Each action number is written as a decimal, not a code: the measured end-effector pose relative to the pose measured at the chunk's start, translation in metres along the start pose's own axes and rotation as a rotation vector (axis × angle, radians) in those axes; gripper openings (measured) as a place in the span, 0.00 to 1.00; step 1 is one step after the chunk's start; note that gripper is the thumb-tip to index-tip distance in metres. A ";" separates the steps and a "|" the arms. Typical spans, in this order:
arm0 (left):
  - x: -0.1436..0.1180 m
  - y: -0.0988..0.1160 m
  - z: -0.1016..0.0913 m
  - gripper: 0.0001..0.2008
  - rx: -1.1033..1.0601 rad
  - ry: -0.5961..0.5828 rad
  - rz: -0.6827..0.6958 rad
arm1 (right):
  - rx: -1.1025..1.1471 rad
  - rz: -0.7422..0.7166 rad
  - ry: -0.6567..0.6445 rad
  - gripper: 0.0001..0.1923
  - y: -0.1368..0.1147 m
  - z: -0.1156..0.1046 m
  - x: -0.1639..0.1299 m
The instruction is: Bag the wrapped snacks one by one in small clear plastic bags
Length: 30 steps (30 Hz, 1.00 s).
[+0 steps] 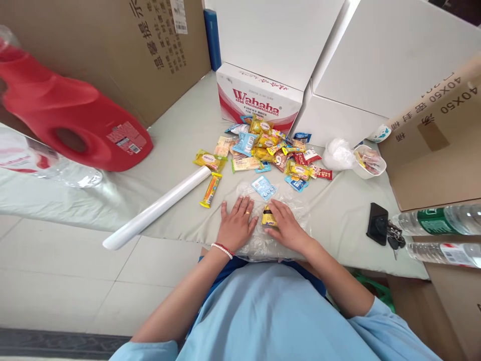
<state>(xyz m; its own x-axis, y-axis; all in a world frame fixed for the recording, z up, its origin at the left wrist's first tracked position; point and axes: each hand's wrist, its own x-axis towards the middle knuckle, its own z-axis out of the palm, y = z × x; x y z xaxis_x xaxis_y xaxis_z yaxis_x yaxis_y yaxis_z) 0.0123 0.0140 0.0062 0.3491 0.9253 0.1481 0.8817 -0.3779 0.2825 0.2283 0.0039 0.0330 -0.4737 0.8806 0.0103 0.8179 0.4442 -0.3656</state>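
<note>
My left hand (236,224) lies flat with its fingers spread on a clear plastic bag (252,245) at the table's near edge. Beside it, my right hand (288,225) has thumb and fingers around a small yellow snack packet (268,216) with a dark band, which rests on the bag. Part of that packet is hidden under the fingers. Just beyond my hands lies a light-blue packet (264,187). Further back is a heap of wrapped snacks (263,145) in yellow, blue and red wrappers. A yellow stick-shaped packet (211,190) lies left of my left hand.
A white roll (158,208) juts over the table edge on the left, near a red jug (75,110). Behind the snacks stands a Wahaha carton (259,98). To the right are a white tub (370,161), a black key fob (377,223) and plastic bottles (436,220).
</note>
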 end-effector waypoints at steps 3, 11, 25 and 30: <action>0.000 0.000 0.001 0.28 0.002 0.001 -0.007 | 0.061 0.104 0.003 0.33 0.008 -0.010 -0.001; -0.004 0.000 0.000 0.28 -0.003 -0.007 -0.028 | -0.089 0.109 -0.063 0.30 -0.004 -0.018 0.001; -0.029 -0.018 -0.023 0.25 -0.238 0.018 0.270 | 0.174 -0.083 0.053 0.45 0.009 -0.045 -0.044; -0.063 -0.036 -0.043 0.39 -0.419 -0.284 0.502 | 0.040 -0.155 -0.035 0.40 0.015 -0.029 -0.109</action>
<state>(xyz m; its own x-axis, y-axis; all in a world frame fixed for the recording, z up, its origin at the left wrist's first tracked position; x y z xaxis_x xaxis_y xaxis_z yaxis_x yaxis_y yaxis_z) -0.0550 -0.0325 0.0276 0.8003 0.5875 0.1197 0.4163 -0.6883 0.5940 0.3017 -0.0807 0.0537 -0.6050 0.7954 0.0371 0.7207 0.5668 -0.3990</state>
